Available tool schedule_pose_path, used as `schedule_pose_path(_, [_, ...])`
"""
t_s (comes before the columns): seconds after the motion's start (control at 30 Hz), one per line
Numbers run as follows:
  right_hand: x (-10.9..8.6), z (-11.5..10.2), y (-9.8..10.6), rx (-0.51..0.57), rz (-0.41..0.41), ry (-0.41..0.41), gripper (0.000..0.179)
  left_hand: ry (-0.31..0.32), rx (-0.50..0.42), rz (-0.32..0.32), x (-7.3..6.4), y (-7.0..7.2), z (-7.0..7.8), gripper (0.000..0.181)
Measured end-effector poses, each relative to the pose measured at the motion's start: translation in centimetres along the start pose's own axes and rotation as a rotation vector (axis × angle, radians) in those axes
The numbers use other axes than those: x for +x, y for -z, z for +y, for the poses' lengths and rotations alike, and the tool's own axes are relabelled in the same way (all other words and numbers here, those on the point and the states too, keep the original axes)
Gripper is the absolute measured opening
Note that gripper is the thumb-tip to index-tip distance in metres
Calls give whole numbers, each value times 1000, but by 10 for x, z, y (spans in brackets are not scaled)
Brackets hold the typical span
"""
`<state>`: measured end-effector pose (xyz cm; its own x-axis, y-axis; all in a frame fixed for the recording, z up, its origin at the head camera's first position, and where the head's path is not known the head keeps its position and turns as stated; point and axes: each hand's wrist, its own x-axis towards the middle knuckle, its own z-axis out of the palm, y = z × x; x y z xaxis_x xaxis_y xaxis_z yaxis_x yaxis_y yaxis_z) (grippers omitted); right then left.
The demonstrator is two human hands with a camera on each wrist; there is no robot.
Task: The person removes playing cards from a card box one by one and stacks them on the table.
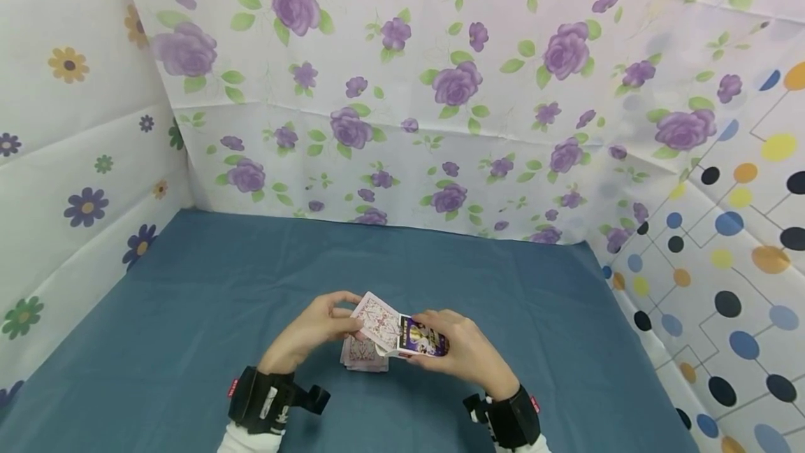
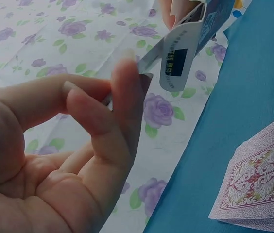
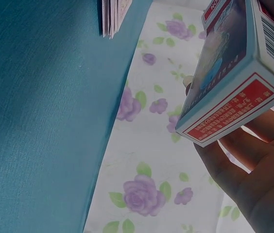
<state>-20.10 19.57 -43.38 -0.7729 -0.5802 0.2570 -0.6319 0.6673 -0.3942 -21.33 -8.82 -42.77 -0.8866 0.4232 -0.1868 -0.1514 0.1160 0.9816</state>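
Observation:
My right hand (image 1: 464,347) grips a playing card box (image 1: 423,338) with a dark printed face; the right wrist view shows its red-labelled end and a barcode. The box's flap (image 2: 176,63) hangs open on the side toward my left hand. My left hand (image 1: 317,331) pinches playing cards (image 1: 379,320) with red patterned backs between thumb and fingers. These cards overlap the open mouth of the box in the head view. Below the hands, a stack of playing cards (image 1: 366,356) lies on the blue cloth, backs up and slightly uneven at the edges.
A blue cloth (image 1: 283,257) covers the table. White sheets with purple roses (image 1: 455,82) hang behind it, a daisy-printed sheet (image 1: 69,152) stands at the left, and a dotted sheet (image 1: 729,303) at the right. Both wrists wear black camera straps (image 1: 260,400).

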Motion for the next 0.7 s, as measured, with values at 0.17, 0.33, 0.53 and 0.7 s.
schedule_pose_path(0.17, [0,0,1,-4,8,6,54,-12,-9,-3,0,1,-2,41])
schedule_pose_path(0.33, [-1,0,1,-7,0,0,53,-12,-18,79,0,1,-2,41])
schedule_pose_path(0.53, [-1,-1,0,-4,-1,-3,54,1,-72,225,4,0,-4,28])
schedule_pose_path(0.7, [-1,-2,0,-6,-3,-6,54,-3,-102,299,9,1,-9,26])
